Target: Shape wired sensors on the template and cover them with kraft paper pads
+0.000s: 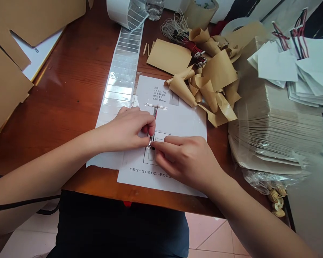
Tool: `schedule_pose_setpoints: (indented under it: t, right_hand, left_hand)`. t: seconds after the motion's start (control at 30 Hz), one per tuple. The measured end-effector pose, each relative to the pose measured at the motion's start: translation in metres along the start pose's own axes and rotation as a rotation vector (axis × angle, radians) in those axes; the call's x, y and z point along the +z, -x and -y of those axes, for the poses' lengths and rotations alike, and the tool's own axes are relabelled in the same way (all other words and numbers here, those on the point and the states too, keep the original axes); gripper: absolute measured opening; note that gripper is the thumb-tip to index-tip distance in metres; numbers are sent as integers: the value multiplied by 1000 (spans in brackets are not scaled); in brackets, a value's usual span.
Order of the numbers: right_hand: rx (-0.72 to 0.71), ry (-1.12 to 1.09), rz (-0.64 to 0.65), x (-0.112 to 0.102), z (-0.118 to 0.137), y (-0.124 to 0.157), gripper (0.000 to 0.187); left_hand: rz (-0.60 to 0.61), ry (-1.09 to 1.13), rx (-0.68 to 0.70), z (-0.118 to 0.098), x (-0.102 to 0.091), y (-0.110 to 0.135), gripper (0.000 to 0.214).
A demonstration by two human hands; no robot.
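My left hand (131, 128) rests on the printed sheet (183, 125), its fingers curled and thumb tip pressed against a small silver foil piece (149, 144). From the right, my right hand (188, 157) meets it, index finger and thumb closed at the same foil piece. Thin red and black wires (156, 112) run up from between my fingertips to a strip of clear tape (161, 107) on the sheet. My fingers partly cover the wires' lower end and the outline drawing beneath.
Left of the sheet lies a strip of silver labels (121, 75) from a roll (121, 12). Curled brown paper pieces (212, 82) and bundled wires (195, 50) lie behind. Bagged stacked cards (280, 125) stand right, white pieces (277, 66) atop. Cardboard (5, 71) fills the left.
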State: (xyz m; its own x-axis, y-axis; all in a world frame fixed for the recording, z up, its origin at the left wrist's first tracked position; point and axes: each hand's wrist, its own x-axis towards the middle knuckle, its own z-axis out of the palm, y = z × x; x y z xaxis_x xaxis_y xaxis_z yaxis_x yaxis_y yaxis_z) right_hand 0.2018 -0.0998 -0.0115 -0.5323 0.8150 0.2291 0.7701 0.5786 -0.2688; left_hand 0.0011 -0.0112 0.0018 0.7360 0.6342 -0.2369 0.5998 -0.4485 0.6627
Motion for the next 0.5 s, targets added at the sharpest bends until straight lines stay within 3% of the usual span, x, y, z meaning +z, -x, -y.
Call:
schedule_pose_setpoints:
  t: [0.5]
  right_hand:
    - [-22,16,32,1,-2,-3,30]
  left_hand:
    - [-6,14,7,1,1,0,6]
